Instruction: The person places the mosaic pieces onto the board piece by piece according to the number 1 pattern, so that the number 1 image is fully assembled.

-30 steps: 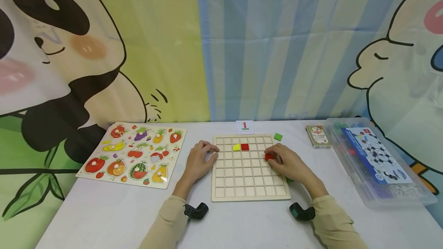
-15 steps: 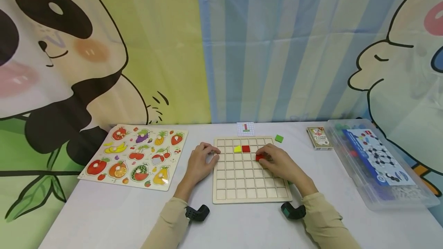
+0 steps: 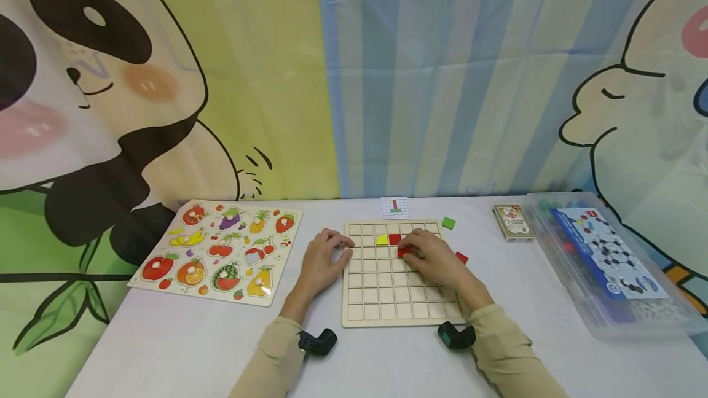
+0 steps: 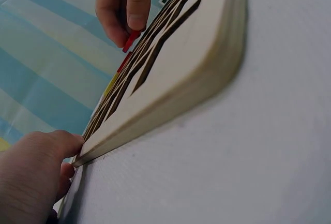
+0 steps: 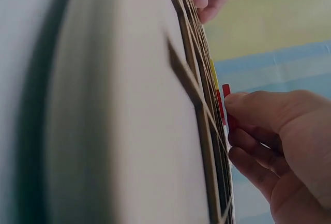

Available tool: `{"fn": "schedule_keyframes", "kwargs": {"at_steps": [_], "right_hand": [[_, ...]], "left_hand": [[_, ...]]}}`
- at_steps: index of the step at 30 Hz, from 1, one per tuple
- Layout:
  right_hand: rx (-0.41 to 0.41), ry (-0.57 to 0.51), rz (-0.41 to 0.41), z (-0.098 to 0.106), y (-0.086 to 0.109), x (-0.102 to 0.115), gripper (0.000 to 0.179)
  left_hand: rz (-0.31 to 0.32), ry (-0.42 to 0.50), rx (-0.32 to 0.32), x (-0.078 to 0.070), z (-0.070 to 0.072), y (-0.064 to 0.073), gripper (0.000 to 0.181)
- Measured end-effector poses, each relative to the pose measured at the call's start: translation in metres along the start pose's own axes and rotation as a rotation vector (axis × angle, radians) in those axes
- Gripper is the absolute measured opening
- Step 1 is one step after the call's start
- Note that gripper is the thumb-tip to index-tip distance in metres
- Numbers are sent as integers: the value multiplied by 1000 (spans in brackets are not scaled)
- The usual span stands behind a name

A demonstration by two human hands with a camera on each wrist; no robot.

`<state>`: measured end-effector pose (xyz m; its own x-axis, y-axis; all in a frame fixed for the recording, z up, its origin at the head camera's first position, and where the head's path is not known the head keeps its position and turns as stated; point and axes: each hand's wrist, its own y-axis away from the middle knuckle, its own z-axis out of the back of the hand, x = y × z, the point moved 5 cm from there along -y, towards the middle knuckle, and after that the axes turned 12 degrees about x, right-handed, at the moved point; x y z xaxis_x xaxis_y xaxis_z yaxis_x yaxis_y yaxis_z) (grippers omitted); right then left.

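My right hand (image 3: 434, 258) pinches a red square tile (image 3: 403, 252) between thumb and fingers, low over the wooden grid board (image 3: 387, 313). In the right wrist view that tile (image 5: 226, 90) stands tilted at the fingertips, close to the board's surface. Side by side in the grid lie a yellow tile (image 3: 382, 239) and another red tile (image 3: 394, 239), just beyond my fingers. At the board's left edge rests my left hand (image 3: 322, 261), its thumb and fingertips touching the rim with relaxed fingers.
A small printed pattern card (image 3: 394, 207) lies behind the board. Right of the board are a green tile (image 3: 448, 223) and a red tile (image 3: 461, 257). A fruit puzzle board (image 3: 216, 253) is at left; a playing-card box (image 3: 514, 223) and clear plastic case (image 3: 608, 263) at right.
My right hand has moved left across the board with the red tile, from its right side to near the placed tiles. The left hand stays at the rim.
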<state>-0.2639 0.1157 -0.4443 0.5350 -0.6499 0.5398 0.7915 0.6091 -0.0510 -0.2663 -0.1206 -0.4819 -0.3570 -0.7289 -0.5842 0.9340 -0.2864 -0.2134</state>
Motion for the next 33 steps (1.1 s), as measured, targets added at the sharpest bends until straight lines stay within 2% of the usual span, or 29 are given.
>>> {"fn": "schedule_keyframes", "kwargs": {"at_steps": [8, 18, 33], "right_hand": [[17, 23, 12, -4, -6, 5, 16], [-19, 60, 19, -7, -8, 6, 16], [-8, 51, 7, -7, -9, 7, 15]], "left_hand": [[-1, -10, 7, -1, 0, 0, 11], [6, -19, 13, 0, 0, 0, 11], [2, -17, 10, 1, 0, -1, 10]]}}
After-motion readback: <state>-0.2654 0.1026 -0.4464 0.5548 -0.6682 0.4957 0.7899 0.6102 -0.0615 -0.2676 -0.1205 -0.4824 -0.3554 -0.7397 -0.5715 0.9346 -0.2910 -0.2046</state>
